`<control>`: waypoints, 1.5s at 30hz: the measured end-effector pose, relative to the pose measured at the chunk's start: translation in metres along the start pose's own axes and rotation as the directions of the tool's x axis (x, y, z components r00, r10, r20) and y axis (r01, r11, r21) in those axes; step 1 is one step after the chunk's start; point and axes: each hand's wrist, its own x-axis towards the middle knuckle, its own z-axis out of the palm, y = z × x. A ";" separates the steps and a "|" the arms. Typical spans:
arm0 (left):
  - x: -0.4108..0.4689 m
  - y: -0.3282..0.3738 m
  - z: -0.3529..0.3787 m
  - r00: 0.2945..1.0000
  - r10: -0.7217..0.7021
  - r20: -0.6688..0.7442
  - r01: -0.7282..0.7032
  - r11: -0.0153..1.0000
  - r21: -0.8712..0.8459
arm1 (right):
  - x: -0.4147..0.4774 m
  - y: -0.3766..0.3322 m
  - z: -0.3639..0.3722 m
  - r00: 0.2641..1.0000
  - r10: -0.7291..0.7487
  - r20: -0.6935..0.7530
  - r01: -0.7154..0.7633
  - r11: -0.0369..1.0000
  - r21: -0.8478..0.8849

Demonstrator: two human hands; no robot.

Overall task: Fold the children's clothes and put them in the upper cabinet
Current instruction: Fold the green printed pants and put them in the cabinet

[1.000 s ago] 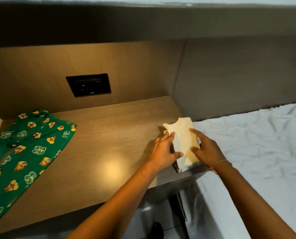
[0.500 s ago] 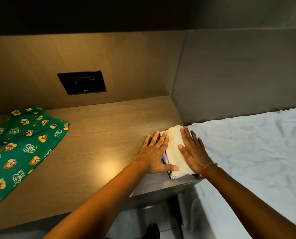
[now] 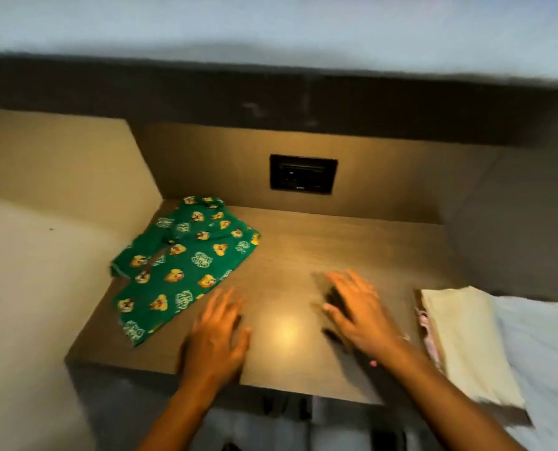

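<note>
A green children's shirt [image 3: 180,268] with yellow cartoon prints lies spread out at the left of the wooden desk [image 3: 319,255]. A folded cream garment [image 3: 466,343] lies at the desk's right edge, with a bit of pink cloth showing under its left side. My left hand [image 3: 215,336] hovers open over the desk just right of the green shirt's lower edge. My right hand [image 3: 362,310] is open with fingers spread above the desk's middle, apart from the cream garment. Both hands are blurred and hold nothing.
A black socket panel [image 3: 303,174] is set in the wooden back wall. A dark overhang [image 3: 271,92] runs above the desk. A bed with a white sheet [image 3: 544,353] adjoins the desk on the right. A pale wall [image 3: 27,288] stands to the left.
Both hands have let go of the folded cream garment and moved left toward the green shirt. The view has swung left, so the cream garment now sits at the right.
</note>
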 end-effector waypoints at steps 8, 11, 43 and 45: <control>-0.014 -0.122 -0.051 0.950 -0.308 -0.051 0.312 0.922 0.230 | 0.172 -0.085 0.088 0.951 -0.238 0.199 0.286 0.920 -0.266; -0.008 -0.129 -0.052 0.958 -0.274 -0.090 0.287 0.933 0.215 | 0.186 -0.091 0.091 0.967 -0.218 0.130 0.247 0.928 -0.279; 0.009 -0.055 -0.060 0.946 0.321 -0.050 -0.324 0.944 -0.068 | -0.075 -0.014 -0.001 0.987 -0.040 -0.158 0.022 0.993 -0.116; -0.006 -0.066 -0.035 0.955 0.267 0.129 -0.263 0.964 -0.050 | -0.092 -0.001 0.018 0.997 0.067 -0.039 -0.071 0.992 -0.101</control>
